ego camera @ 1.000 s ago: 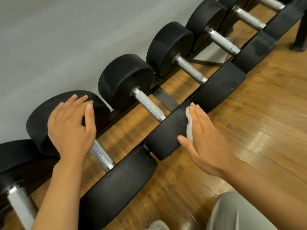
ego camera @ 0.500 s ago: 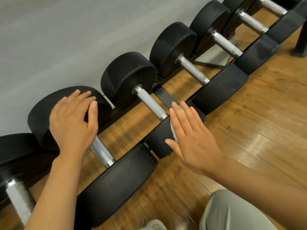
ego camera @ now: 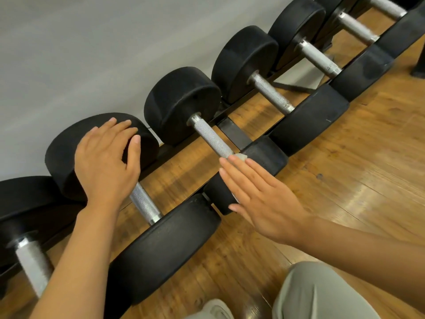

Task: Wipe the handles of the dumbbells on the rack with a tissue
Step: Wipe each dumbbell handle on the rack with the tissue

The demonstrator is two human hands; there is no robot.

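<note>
Two hands are flat-fingered: the left hand rests on a dumbbell head, while the right hand has slid its tissue (mostly hidden) up the neighbouring head to the handle, so wiping looks imminent.

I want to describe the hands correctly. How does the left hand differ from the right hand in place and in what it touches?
The left hand rests on the far black head of one dumbbell, with nothing under it; the right hand lies on the near head of the next dumbbell, pressing a white tissue beneath its fingers. The left hand covers the top of its handle; the right fingertips just reach the end of theirs. Both hands are flat, fingers straight.
</note>
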